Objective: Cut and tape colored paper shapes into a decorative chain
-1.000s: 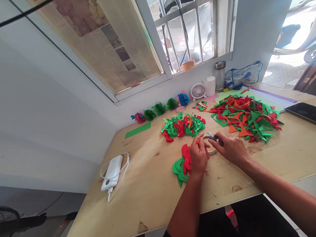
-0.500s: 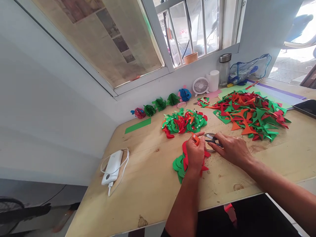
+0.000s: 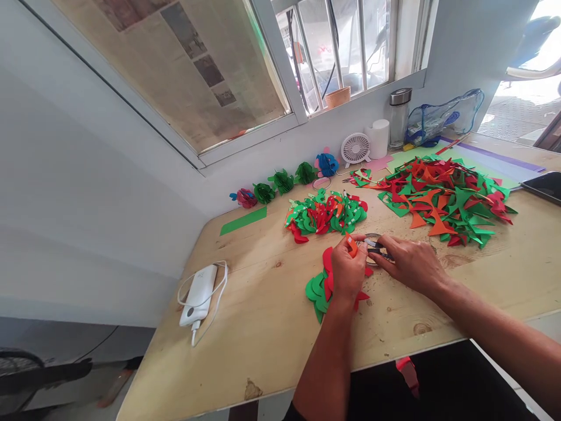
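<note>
My left hand [image 3: 348, 270] is closed on a small orange paper piece [image 3: 352, 245], its bent end sticking up between the fingers. Under and beside that hand lie loose red and green paper cut-outs [image 3: 317, 290], partly hidden by it. My right hand [image 3: 412, 263] pinches a small black-and-silver tool [image 3: 378, 252]; its exact kind is hard to make out. The tool's tip points at the left fingertips. Below the tool is a round ring-shaped object [image 3: 373, 265], mostly covered by both hands.
Behind my hands sits a heap of green and red cut-outs with white patches [image 3: 326, 214]. Paper scraps [image 3: 447, 202] pile up at the right, near a phone [image 3: 543, 186]. A white power bank [image 3: 199, 294] with its cable lies left. Paper balls [image 3: 281, 181], a fan [image 3: 355, 149] and a bottle [image 3: 398, 120] line the wall.
The right hand and its tool have shifted slightly against the left fingertips. The orange piece is tilted a little differently. The whole view has moved slightly.
</note>
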A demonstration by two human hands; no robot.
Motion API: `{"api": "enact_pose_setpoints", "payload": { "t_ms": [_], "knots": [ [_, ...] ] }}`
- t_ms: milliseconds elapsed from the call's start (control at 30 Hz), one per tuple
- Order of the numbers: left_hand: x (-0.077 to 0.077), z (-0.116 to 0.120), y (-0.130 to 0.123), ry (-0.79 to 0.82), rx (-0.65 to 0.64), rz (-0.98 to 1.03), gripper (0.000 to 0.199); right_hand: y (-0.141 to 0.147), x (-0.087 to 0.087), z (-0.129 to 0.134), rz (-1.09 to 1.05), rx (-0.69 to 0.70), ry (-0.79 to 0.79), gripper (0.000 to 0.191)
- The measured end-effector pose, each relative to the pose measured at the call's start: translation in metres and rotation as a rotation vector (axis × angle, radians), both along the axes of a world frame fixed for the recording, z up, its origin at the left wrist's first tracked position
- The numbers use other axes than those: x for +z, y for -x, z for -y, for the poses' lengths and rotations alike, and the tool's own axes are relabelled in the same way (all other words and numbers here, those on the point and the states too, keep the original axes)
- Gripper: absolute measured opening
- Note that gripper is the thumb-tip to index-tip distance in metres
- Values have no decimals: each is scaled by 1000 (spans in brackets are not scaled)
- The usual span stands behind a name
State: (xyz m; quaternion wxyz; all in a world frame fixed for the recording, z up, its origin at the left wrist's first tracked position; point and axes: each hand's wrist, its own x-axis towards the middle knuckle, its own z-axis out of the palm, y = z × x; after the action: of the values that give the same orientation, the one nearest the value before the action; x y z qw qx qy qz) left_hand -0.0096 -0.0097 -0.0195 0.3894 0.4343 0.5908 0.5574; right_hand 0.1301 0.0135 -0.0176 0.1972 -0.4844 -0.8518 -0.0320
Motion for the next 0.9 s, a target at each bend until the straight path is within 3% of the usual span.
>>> {"api": "enact_pose_setpoints", "payload": {
  "t_ms": [500, 900],
  "knots": [
    [-5, 1, 0, -53, 1, -133, 19, 0, 0, 0, -14, -7, -3, 38],
    [3, -1, 1, -8, 25, 21, 20, 0, -2, -1, 4, -35, 22, 39]
  ]
}}
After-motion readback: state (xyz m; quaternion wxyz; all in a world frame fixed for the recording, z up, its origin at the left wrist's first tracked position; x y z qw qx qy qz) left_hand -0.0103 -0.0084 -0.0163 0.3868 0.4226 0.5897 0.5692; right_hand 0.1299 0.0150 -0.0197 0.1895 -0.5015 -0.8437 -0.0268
